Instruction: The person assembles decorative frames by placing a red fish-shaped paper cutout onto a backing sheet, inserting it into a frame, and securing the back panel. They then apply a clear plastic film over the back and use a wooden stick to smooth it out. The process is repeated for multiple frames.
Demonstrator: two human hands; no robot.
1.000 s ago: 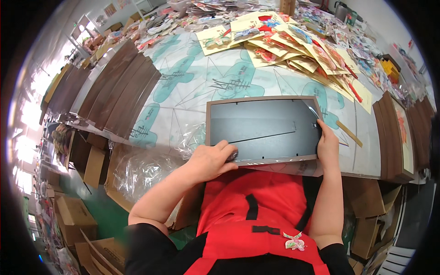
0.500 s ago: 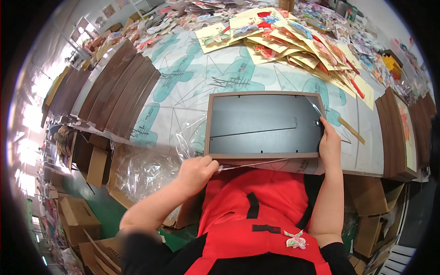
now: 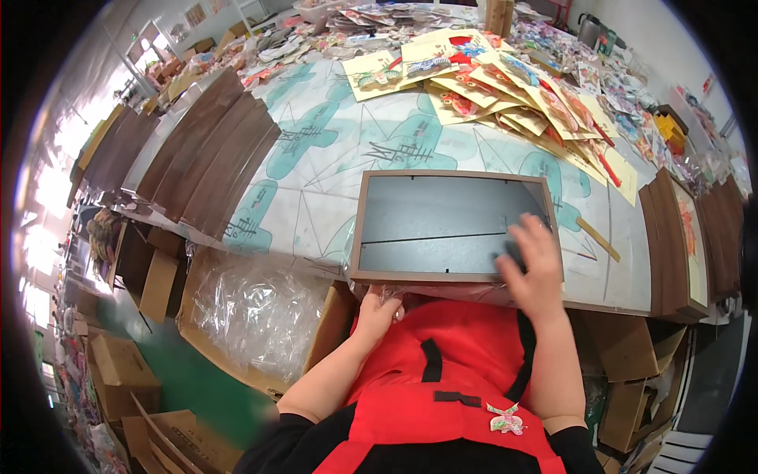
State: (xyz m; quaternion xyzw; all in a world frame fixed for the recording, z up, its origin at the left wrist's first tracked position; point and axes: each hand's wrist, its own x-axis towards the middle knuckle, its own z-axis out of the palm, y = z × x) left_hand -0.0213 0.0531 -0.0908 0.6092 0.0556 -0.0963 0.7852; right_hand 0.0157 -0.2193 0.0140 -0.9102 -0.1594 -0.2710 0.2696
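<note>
A picture frame (image 3: 434, 213) with a brown wooden rim lies face down at the table's near edge, its dark backing board and slanted stand facing up. My left hand (image 3: 380, 312) is curled beneath the frame's near left part, pinching a clear plastic film (image 3: 387, 292); some fingertips are hidden under the rim. Over the frame's right near part hovers my right hand (image 3: 538, 272), its fingers apart and slightly blurred. Whether its palm touches the backing, I cannot tell.
Brown frames (image 3: 213, 158) stand in a row at the left, more frames (image 3: 671, 245) at the right. Cream cards (image 3: 521, 87) with colourful figures are heaped at the back. A carton (image 3: 316, 344) of clear plastic stands below the table's left edge. A flat yellowish strip (image 3: 598, 239) lies right of the frame.
My right hand has let go of the frame's right side and moved left over its backing. My left hand has slid right beneath the near edge, drawing the plastic from the left corner.
</note>
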